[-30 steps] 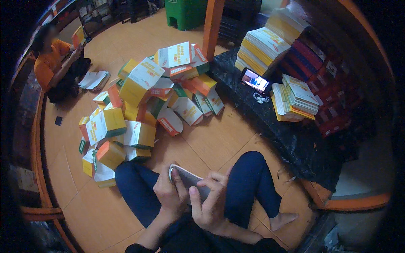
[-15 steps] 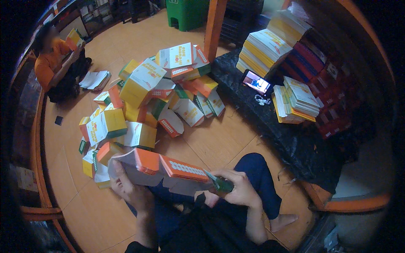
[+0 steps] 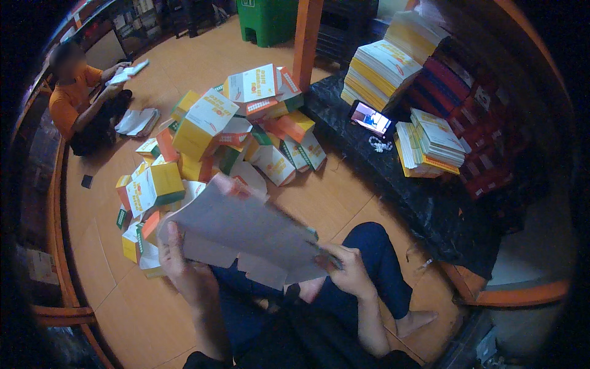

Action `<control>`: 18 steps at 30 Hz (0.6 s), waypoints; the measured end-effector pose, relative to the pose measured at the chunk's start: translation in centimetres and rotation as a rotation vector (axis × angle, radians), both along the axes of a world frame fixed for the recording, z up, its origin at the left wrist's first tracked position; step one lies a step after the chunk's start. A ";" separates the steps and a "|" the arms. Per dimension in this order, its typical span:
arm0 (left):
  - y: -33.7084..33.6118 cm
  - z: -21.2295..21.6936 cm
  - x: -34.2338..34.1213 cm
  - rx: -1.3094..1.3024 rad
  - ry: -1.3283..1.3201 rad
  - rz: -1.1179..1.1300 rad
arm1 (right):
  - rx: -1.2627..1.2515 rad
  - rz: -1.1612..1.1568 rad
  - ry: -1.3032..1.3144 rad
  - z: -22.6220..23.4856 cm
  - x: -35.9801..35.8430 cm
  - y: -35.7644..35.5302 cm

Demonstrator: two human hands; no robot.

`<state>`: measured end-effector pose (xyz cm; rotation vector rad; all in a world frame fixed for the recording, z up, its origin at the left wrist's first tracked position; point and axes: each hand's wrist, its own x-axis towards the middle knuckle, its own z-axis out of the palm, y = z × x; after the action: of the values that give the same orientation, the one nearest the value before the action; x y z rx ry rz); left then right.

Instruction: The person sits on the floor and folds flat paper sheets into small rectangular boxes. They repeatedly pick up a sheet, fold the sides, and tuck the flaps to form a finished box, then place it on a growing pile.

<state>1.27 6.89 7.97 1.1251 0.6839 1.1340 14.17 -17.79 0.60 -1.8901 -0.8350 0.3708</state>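
I hold a partly folded cardboard box (image 3: 246, 224) above my lap, its plain greyish inner side facing me. Its left edge is gripped by my left hand (image 3: 187, 270), thumb pressed on the inner face. My right hand (image 3: 349, 270) closes on the right end, where a narrow green flap shows. The upper corner of the card is smeared by motion. Just beyond it on the floor lies a heap of folded boxes (image 3: 206, 123) in white, yellow, orange and green.
On the right, a low black-covered platform (image 3: 424, 215) carries a tall stack of flat box blanks (image 3: 381, 71), a shorter stack (image 3: 436, 144), a lit phone (image 3: 370, 119) and a beaded string (image 3: 380, 144). A person in orange (image 3: 70, 104) sits far left beside papers (image 3: 136, 121). A green bin (image 3: 264, 21) stands behind.
The cardboard box has turned so that its orange dotted sides no longer show and its inner face spreads wide. Far left, the person's held card has swung outward, away from the body.
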 end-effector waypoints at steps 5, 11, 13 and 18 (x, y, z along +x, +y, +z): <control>0.7 0.0 0.1 0.137 -0.018 -0.525 | 0.220 -0.250 0.217 -1.0 -1.3 0.8; 0.0 -4.6 0.4 0.278 0.131 -1.221 | 0.333 -0.249 0.406 -1.1 -1.2 0.9; -2.4 -6.5 0.0 0.126 0.288 -1.146 | 0.249 -0.192 0.326 -1.0 -1.0 1.2; -7.4 -9.1 0.2 -0.175 0.307 -0.629 | 0.119 -0.220 0.201 0.1 -1.1 2.5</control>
<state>1.51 -0.55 -1.14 1.2537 0.5867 0.3655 13.06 -15.30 0.74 -1.7790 -0.4989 0.3591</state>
